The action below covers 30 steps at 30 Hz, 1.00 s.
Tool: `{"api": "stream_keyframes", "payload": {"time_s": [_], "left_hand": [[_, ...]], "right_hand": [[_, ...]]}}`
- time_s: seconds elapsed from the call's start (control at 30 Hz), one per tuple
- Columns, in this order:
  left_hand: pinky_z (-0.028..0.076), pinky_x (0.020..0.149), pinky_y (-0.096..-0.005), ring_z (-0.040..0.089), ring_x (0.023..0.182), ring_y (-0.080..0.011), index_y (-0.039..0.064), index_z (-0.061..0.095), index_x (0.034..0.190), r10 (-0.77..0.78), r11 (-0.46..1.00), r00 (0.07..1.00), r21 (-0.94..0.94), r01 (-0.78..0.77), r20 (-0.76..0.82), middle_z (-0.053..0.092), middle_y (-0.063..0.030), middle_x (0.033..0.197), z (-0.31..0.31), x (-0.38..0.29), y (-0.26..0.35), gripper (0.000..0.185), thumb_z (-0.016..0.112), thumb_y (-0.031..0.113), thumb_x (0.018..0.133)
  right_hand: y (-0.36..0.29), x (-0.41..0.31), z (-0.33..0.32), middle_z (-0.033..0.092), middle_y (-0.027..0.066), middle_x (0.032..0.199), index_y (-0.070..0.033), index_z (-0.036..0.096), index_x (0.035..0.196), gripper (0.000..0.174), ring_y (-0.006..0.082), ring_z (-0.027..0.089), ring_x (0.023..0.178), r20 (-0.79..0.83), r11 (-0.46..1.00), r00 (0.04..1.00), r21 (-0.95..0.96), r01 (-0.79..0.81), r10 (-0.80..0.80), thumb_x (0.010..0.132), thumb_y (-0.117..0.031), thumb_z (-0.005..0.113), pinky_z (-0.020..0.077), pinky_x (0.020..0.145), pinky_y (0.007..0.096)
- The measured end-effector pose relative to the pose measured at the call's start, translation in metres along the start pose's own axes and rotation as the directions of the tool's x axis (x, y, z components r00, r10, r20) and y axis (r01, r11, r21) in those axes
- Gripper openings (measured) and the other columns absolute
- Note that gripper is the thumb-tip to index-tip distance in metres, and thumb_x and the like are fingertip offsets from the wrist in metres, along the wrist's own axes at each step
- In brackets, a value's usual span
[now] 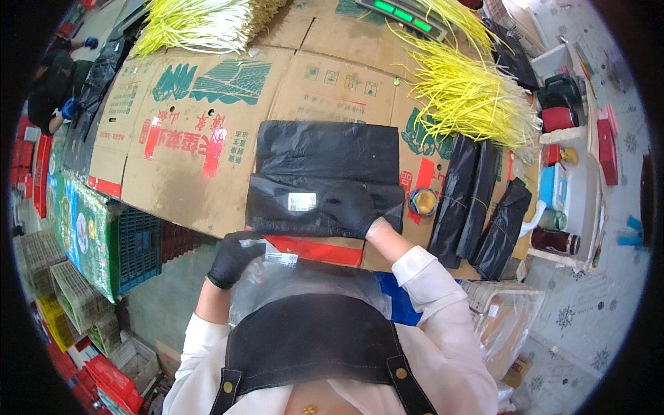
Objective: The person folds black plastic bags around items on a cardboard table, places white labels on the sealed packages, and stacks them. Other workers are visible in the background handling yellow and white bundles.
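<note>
My left hand [236, 259], in a black glove, pinches the corner of a clear plastic bag [246, 290] with a white printed label [281, 258] at the near edge of the cardboard-covered table. Over a flat black plastic sheet [327, 150] lies my right hand [353, 210], also black-gloved; its fingers blend into the dark plastic, so their pose is unclear. Another white label [302, 202] sits on the black plastic, left of that hand. A small round container [424, 201] with tan contents stands just right of the sheet.
Rolled black bundles [454, 192] lie at the right. Yellow chives [467, 98] are heaped beyond them, with more [207, 23] at the far left. A scale [402, 15] with a lit display stands at the back. A co-worker's blue-gloved hand [70, 108] shows at far left.
</note>
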<state>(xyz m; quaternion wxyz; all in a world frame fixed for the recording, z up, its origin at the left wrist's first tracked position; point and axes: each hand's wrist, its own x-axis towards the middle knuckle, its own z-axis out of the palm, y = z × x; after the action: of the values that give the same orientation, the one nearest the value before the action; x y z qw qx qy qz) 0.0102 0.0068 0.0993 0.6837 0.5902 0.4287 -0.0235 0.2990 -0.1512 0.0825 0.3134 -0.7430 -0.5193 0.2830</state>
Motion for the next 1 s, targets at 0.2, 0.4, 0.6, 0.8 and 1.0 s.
{"api": "stream_keyframes", "payload": {"time_s": [0.2, 0.4, 0.6, 0.8, 1.0], "left_hand": [[0.052, 0.068, -0.0297, 0.065, 0.075, -0.0134, -0.006, 0.071, 0.103, 0.043, 0.988, 0.998, 0.148, -0.035, -0.047, 0.071, -0.0092, 0.082, 0.008, 0.008, 0.02, 0.025, 0.075, 0.01, 0.084], [0.052, 0.072, -0.0329, 0.066, 0.078, -0.0174, -0.002, 0.072, 0.101, 0.234, 0.944, 0.969, 0.257, -0.207, -0.076, 0.072, -0.0111, 0.086, 0.033, 0.079, 0.023, 0.024, 0.071, 0.017, 0.087], [0.054, 0.079, -0.041, 0.072, 0.09, -0.0338, 0.001, 0.074, 0.103, 0.339, 0.828, 0.929, 0.517, -0.218, -0.15, 0.074, -0.0219, 0.097, 0.043, 0.124, 0.017, 0.036, 0.072, 0.032, 0.084], [0.053, 0.081, -0.0458, 0.069, 0.089, -0.0404, 0.0, 0.074, 0.094, 0.083, 0.682, 0.996, 0.728, -0.063, 0.009, 0.072, -0.0239, 0.091, -0.041, 0.076, -0.014, 0.041, 0.07, 0.039, 0.081], [0.05, 0.062, -0.0305, 0.063, 0.068, -0.0142, 0.001, 0.069, 0.082, -0.019, 0.998, 0.99, 0.05, 0.026, -0.142, 0.069, -0.0064, 0.078, -0.058, 0.0, -0.036, 0.014, 0.069, -0.001, 0.069]], "right_hand": [[0.033, 0.02, -0.017, 0.072, 0.0186, 0.105, -0.004, 0.073, 0.11, 0.027, 0.0336, 0.067, 0.092, 0.293, 0.894, 0.947, 0.376, -0.242, 0.134, 0.097, -0.026, 0.063, 0.051, 0.085, 0.0415], [0.002, 0.074, -0.074, 0.069, 0.018, 0.093, -0.004, 0.071, 0.099, 0.018, 0.0363, 0.065, 0.087, -0.555, 0.906, 0.808, -0.418, -0.068, -0.195, 0.091, -0.02, 0.067, 0.0502, 0.078, 0.0471], [-0.036, 0.022, -0.007, 0.065, 0.02, 0.114, -0.004, 0.067, 0.11, 0.028, 0.0376, 0.061, 0.11, -0.094, 0.88, 0.917, -0.334, 0.337, -0.387, 0.086, -0.02, 0.066, 0.0472, 0.096, 0.0471], [-0.001, -0.029, 0.057, 0.053, 0.0207, 0.14, -0.005, 0.061, 0.126, 0.042, 0.0382, 0.047, 0.133, -0.096, 0.936, 0.974, -0.311, 0.167, -0.206, 0.087, -0.021, 0.065, 0.0374, 0.113, 0.0473], [0.011, -0.024, 0.029, 0.069, 0.0151, 0.109, -0.006, 0.074, 0.102, 0.024, 0.035, 0.064, 0.106, 0.061, 0.976, 0.996, -0.21, -0.053, 0.068, 0.084, -0.022, 0.071, 0.0487, 0.095, 0.0459]]}}
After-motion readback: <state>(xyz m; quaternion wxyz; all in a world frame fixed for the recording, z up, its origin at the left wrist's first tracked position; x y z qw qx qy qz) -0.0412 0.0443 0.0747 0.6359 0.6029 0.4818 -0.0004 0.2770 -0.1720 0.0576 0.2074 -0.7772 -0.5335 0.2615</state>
